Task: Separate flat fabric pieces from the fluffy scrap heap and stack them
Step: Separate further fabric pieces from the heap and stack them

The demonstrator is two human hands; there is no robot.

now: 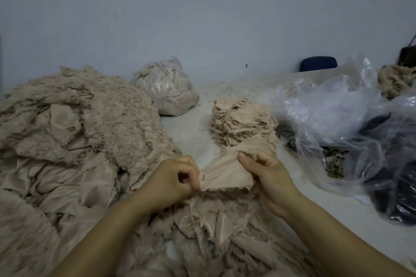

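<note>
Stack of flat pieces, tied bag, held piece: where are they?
Stack of flat pieces (243, 119): head view, top layers.
Tied bag (165, 87): head view, bulging side.
Held piece (225, 171): head view, stretched middle.

a flat beige fabric piece (225, 173) stretched above the fluffy scrap heap (74, 132), near the stack (243, 119).

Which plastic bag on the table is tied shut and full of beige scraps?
The small bag at the back, beside the fluffy heap. The bags on the right lie open.
</note>
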